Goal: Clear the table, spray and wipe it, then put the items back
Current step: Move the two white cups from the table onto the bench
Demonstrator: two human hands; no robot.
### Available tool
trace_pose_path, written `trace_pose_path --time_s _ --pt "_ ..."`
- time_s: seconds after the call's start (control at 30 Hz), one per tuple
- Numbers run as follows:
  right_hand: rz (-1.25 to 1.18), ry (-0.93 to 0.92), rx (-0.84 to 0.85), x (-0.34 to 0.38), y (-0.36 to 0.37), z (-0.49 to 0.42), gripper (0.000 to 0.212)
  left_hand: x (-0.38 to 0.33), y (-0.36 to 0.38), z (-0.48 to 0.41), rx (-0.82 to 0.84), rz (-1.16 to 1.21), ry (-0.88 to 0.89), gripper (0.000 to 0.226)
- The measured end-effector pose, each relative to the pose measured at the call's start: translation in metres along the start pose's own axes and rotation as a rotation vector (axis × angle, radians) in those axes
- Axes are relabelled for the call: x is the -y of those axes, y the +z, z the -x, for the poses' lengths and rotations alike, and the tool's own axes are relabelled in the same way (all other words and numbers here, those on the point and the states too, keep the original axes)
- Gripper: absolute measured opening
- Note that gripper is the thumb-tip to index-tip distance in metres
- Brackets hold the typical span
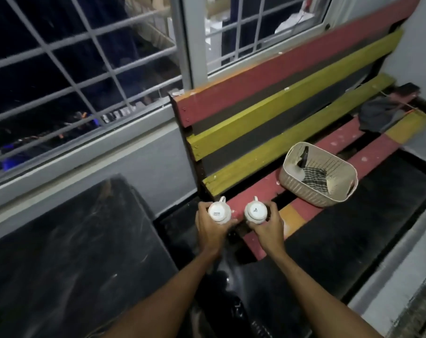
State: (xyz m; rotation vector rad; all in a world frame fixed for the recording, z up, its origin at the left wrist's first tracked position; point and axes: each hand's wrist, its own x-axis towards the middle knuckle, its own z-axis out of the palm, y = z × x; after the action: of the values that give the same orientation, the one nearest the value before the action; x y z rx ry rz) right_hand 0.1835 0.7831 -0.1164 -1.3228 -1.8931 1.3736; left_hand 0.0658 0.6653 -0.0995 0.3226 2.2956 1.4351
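Two white mugs are turned upside down, bases up, at the near left end of a red, yellow and black slatted bench [336, 145]. My left hand [212, 230] grips the left mug [218, 212], its fingers curled round the mug's side. My right hand [268, 230] grips the right mug [255, 212] the same way. Both mugs' handles point away from me. Whether the mugs rest on the bench seat or hang just above it I cannot tell. The dark table [67, 254] lies at the lower left.
A beige plastic basket [304, 191] with a checked cloth and a dark object inside stands on the bench to the right. A dark bundle of cloth [378, 115] lies at the bench's far end. A barred window [85, 69] runs behind the table and bench.
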Motion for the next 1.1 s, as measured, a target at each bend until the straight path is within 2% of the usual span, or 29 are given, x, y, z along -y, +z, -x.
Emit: trace_pose_path --time_s 0.1,0.23,0.37,0.63,1.1 --pt "0.053 0.007 0.019 -0.041 -0.005 -0.069 0.060 0.017 0.072 -0.033 -0.040 0.006 -0.036 0.071" --pt "0.082 0.008 0.012 -0.093 0.004 -0.136 0.053 0.058 0.143 -0.070 -0.048 -0.034 -0.071 0.079" --pt "0.088 -0.012 0.039 -0.141 0.020 -0.179 0.052 0.101 0.184 -0.096 -0.084 -0.061 -0.078 0.079" --pt "0.098 -0.014 0.071 -0.183 0.037 -0.212 0.060 0.132 0.212 -0.127 -0.119 -0.170 -0.098 0.083" --pt "0.124 -0.037 0.076 -0.191 0.053 -0.227 0.059 0.152 0.228 -0.140 -0.118 -0.297 -0.148 0.088"
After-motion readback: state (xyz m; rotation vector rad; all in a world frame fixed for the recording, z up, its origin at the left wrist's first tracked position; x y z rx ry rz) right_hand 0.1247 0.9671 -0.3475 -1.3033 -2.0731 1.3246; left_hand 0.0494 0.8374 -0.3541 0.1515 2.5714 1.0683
